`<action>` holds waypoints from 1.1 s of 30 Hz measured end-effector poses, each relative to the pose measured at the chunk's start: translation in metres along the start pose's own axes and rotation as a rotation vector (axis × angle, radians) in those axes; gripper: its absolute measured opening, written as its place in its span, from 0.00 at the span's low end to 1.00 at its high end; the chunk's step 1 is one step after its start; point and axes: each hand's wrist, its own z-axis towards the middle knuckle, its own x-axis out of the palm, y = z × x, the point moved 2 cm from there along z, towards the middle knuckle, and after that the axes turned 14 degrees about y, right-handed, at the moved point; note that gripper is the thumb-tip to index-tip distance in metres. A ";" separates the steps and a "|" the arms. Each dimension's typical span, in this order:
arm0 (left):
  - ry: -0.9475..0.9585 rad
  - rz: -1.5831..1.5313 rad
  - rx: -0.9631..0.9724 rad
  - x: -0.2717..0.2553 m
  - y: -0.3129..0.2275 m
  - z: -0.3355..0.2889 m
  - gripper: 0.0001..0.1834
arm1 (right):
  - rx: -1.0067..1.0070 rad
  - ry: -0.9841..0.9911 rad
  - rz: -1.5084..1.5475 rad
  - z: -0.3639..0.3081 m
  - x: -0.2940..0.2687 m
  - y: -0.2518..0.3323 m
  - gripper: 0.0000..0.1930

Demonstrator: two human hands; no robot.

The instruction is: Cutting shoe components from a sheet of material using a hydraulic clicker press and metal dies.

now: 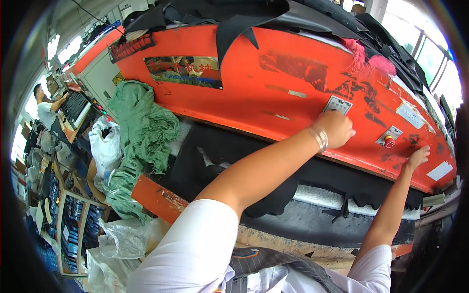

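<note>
Both my arms reach out to the orange-red front of a large machine (244,80). Over the lower edge of a small metal label plate (339,104) is my left hand (334,131), its fingers curled in; whatever lies under them is hidden. Farther right, my right hand (418,157) is against or close to the red front, with its fingers partly spread and nothing visible in them. Between the two hands, a red mushroom-shaped push button (389,141) sits on its own plate. Beneath the red front lies black sheet material (229,151) on the machine bed.
Black sheets and scraps (317,17) are heaped on top of the machine, some hanging over its front, with pink threads (359,53). To the left hang green woven sacks (139,117) beside a white bag (105,146). Shelves (73,234) and another person (46,110) are farther left.
</note>
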 end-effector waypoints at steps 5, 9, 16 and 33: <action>0.164 -0.251 -0.070 0.039 -0.012 -0.133 0.19 | -0.189 0.154 0.204 -0.045 -0.049 0.046 0.32; 0.429 -0.378 -0.528 0.052 -0.036 -0.285 0.20 | -0.345 0.187 0.264 -0.086 -0.054 0.102 0.21; 0.239 -0.157 -0.683 0.069 -0.086 -0.371 0.16 | -0.702 0.619 0.469 -0.258 0.037 0.226 0.15; 0.280 -0.632 -0.550 0.065 -0.081 -0.437 0.14 | -0.645 1.116 0.361 -0.496 0.102 0.263 0.06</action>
